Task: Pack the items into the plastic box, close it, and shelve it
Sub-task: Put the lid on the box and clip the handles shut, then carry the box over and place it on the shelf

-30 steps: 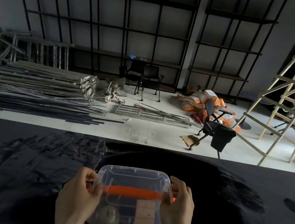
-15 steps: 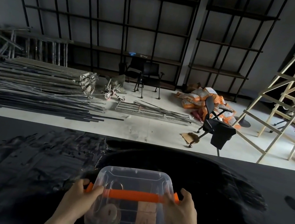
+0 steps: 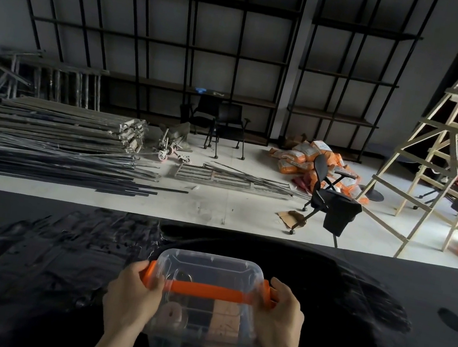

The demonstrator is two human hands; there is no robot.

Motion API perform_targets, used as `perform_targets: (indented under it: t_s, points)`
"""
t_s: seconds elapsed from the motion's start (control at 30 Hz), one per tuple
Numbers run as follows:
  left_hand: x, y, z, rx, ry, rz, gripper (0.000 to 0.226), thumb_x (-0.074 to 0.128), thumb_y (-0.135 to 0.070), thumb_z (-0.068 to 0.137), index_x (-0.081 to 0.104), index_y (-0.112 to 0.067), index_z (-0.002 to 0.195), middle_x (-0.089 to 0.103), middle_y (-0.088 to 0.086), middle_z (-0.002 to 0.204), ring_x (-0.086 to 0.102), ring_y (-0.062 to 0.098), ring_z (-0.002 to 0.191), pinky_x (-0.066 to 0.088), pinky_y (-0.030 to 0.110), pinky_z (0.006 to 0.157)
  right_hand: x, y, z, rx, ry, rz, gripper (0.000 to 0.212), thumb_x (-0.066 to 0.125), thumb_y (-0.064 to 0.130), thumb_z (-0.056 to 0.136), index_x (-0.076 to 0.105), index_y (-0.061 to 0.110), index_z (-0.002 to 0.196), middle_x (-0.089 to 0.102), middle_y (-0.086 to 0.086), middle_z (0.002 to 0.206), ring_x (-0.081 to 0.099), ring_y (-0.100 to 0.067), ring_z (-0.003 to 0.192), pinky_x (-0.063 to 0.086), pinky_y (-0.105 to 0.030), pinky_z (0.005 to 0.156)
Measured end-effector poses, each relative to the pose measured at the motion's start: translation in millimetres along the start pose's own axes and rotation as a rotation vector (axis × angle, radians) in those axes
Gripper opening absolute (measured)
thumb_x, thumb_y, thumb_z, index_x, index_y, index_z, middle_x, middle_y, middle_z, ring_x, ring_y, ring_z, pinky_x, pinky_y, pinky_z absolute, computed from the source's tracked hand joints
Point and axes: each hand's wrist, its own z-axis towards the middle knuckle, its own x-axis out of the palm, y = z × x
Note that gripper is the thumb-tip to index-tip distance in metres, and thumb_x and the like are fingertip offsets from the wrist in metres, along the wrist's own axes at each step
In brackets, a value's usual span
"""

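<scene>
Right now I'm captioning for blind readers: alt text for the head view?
Two hands, left hand and right hand, hold a lidded clear plastic box by its orange handle on a black table.

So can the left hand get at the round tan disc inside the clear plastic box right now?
Probably not. The clear lid covers the clear plastic box, with the orange handle lying across it, so the round tan disc is shut in. The left hand is also occupied, gripping the box's left end.

Black table (image 3: 25, 260) (smeared, glossy) carries clear plastic box (image 3: 199, 332).
</scene>
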Motion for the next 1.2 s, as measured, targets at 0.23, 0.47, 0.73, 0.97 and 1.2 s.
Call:
perform_targets:
  t_s: [0.23,0.47,0.73,0.97,1.2]
  points:
    - [7.5,9.3,0.3,0.083,-0.019,0.073,0.013,0.067,-0.042,0.090,0.069,-0.030,0.093,0.068,-0.013,0.068,0.067,0.006,0.061,0.060,0.036,0.066,3.4,-2.4,-0.5,-0.100,-0.048,-0.097,0.018,0.068,0.012,0.089,0.066,0.016,0.072,0.065,0.004,0.063,0.058,-0.006,0.057,0.044,-0.004,0.055]
    - [8.0,2.4,-2.0,0.093,-0.049,0.154,0.024,0.065,-0.031,0.093,0.071,-0.027,0.116,0.077,-0.005,0.096,0.072,0.019,0.091,0.043,0.027,0.071,5.1,1.4,-4.2,-0.175,-0.065,-0.208,0.016,0.061,0.006,0.086,0.071,0.015,0.079,0.062,0.008,0.059,0.054,-0.005,0.053,0.033,-0.013,0.043]
    - [9.2,18.4,1.1,-0.185,0.340,-0.539,0.061,0.062,-0.058,0.088,0.052,-0.020,0.136,0.063,0.014,0.126,0.059,0.032,0.115,0.044,0.047,0.093,5.3,-12.5,1.2,0.227,0.325,0.249,0.088,0.060,0.068,0.082,0.029,0.031,0.155,0.056,-0.006,0.140,0.059,-0.024,0.115,0.054,-0.031,0.074]
    - [21.6,-1.9,-0.8,-0.168,0.424,-0.740,0.058,0.075,-0.022,0.086,0.053,-0.025,0.140,0.065,-0.002,0.122,0.059,0.014,0.100,0.038,0.037,0.091,-3.7,-25.3,15.9,0.196,0.331,0.335,0.086,0.069,0.054,0.084,0.028,0.033,0.156,0.054,0.002,0.133,0.056,-0.024,0.121,0.050,-0.048,0.103]
    - [66.9,-68.6,-24.7,-0.063,0.478,-0.745,0.063,0.073,-0.018,0.088,0.048,-0.024,0.146,0.064,-0.007,0.108,0.057,0.002,0.086,0.041,0.025,0.070,-78.0,-33.4,40.1,0.179,0.166,0.394,0.080,0.074,0.050,0.081,0.038,0.035,0.151,0.061,0.002,0.132,0.062,-0.023,0.118,0.052,-0.051,0.101]
